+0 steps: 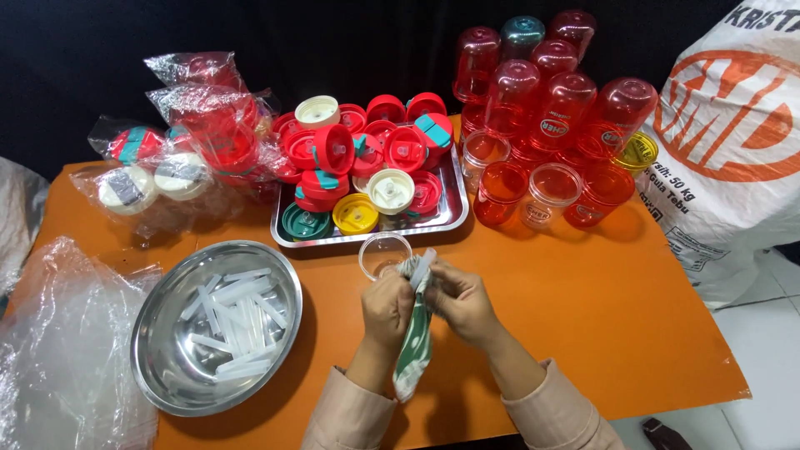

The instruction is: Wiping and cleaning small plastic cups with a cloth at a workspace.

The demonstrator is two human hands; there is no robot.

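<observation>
Near the middle of the orange surface (pixel 583 300), both hands, the left hand (pixel 385 307) and right hand (pixel 462 302), are closed around a green-and-white cloth (pixel 414 346) wrapped about a clear straw (pixel 422 268), held just above a clear cup (pixel 384 252), with a steel bowl of straws (pixel 218 325) at near left.

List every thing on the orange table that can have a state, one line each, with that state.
Left hand: closed on the green-and-white cloth.
Right hand: pinching a clear straw piece with its fingers.
Clear cup: upright, open, on the table.
Steel bowl: holds loose straw pieces.
Steel tray: piled with lids.
Red tumblers: stacked, mostly upside down.
Plastic bags: filled with lids.
</observation>
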